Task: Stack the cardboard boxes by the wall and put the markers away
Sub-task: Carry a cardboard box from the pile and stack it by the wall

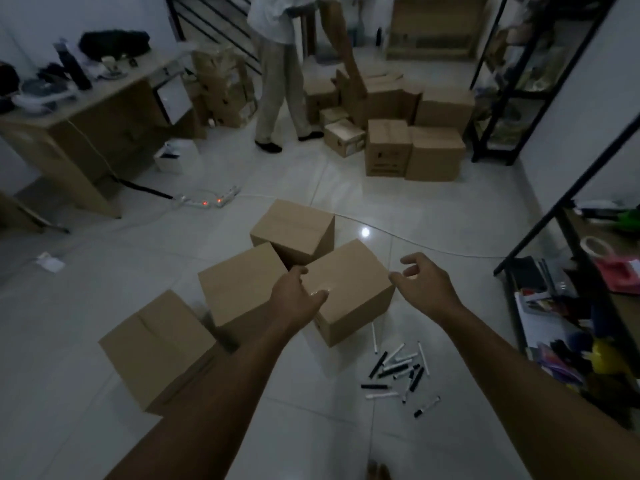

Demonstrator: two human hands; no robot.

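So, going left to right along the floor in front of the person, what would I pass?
Nearest plain brown cardboard box → second brown cardboard box → left hand on the third brown cardboard box → right hand → scattered black and white markers → black metal shelf rack.

The white tile floor (pixel 104 306) is carrying four closed cardboard boxes (pixel 239 282) bunched together; loose markers (pixel 401 372) are lying scattered just beside them; a power strip (pixel 207 201) is sitting further back.

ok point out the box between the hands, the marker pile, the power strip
box (pixel 346 289), head view, top face
marker pile (pixel 398 370), head view, middle of the scatter
power strip (pixel 207 201), head view, lit switch end
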